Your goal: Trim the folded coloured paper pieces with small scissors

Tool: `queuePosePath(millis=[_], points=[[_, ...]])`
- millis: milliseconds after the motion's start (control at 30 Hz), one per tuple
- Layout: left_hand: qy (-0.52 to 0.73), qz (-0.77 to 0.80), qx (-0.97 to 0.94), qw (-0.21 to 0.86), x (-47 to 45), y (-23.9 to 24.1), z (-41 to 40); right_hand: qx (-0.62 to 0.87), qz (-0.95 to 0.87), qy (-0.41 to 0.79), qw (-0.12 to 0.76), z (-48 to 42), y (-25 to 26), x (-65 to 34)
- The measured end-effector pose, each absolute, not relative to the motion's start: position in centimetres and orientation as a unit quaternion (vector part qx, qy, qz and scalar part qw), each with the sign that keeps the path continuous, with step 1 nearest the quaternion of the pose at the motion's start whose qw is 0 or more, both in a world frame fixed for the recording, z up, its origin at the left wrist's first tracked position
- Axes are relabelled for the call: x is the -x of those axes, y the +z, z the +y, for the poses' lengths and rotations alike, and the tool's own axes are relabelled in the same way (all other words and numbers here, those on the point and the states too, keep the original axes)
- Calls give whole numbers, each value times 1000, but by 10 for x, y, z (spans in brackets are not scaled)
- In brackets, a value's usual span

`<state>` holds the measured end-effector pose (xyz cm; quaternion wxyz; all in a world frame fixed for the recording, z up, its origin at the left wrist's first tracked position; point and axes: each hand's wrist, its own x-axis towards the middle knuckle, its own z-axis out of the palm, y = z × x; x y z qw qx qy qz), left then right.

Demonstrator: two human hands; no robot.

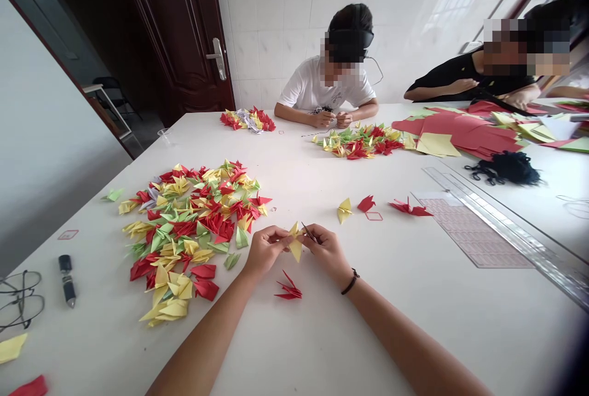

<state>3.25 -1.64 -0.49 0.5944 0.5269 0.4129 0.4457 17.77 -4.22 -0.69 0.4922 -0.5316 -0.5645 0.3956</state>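
My left hand [264,252] and my right hand [327,250] meet over the white table [414,310], both pinched on a small yellow folded paper crane [295,245]. A thin dark stick or thread [309,232] pokes out by my right fingers. A red paper crane [288,289] lies on the table just below my hands. To the left spreads a big pile of red, yellow and green paper cranes [193,224]. A black band circles my right wrist.
Loose cranes [344,209] [409,207] lie beyond my hands. A long clear ruler [506,224] and a grid sheet [469,233] lie right. Two people sit opposite, with crane piles [361,140] [247,119], coloured paper sheets [460,132] and black thread [508,167]. Glasses [18,301] and a marker [67,279] sit left.
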Motion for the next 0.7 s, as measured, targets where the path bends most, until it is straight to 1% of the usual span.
queuePosePath(millis=[200,400,700], points=[[448,417,-523,593,-32,-5,-16,530,-555,395,505,-43,-8,-178],[421,433,-581,545,-30,-2,-19,529,-561,386,506,-43,-7,-178],[430,421,-531,597,-33,-2,-17,513,-522,429,529,-43,-6,-173]])
